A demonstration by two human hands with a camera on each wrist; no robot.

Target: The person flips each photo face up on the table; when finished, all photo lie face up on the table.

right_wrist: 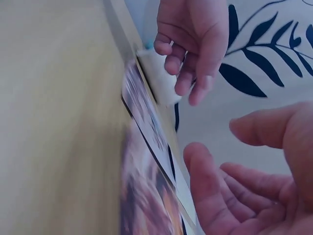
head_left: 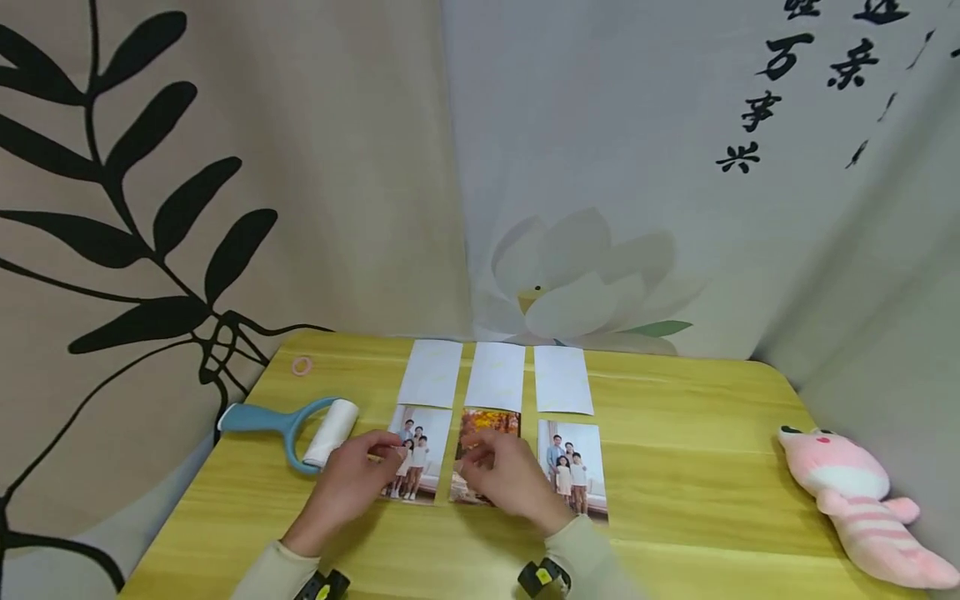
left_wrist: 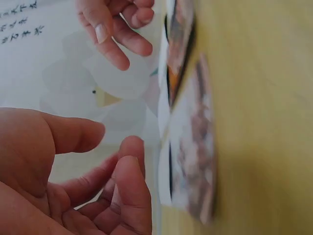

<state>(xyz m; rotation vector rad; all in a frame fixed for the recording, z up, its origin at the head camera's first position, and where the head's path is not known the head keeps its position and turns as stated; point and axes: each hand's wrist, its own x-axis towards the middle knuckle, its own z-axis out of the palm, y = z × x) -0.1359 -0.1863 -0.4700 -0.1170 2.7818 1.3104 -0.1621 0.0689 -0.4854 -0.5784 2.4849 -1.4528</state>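
Observation:
Three photo prints lie in a row on the wooden table. My left hand [head_left: 354, 482] hovers over the left family photo [head_left: 429, 467], its thumb and fingers loosely bent with a gap between them and nothing held. Over the middle photo [head_left: 491, 419], which shows orange autumn leaves, hangs my right hand [head_left: 512, 477], also holding nothing and hiding part of the print. The right family photo [head_left: 576, 454] lies beside that hand's wrist. In the left wrist view the thumb [left_wrist: 80, 134] stands apart from the fingertips; the right wrist view shows the same for the right thumb [right_wrist: 259, 128].
Behind the photos lie three white cards [head_left: 495, 375] in a row. A blue-handled lint roller [head_left: 258, 419] with a white roll rests left of my left hand. A small pink ring [head_left: 302, 366] lies farther back. At the right edge is a pink plush toy [head_left: 855, 508].

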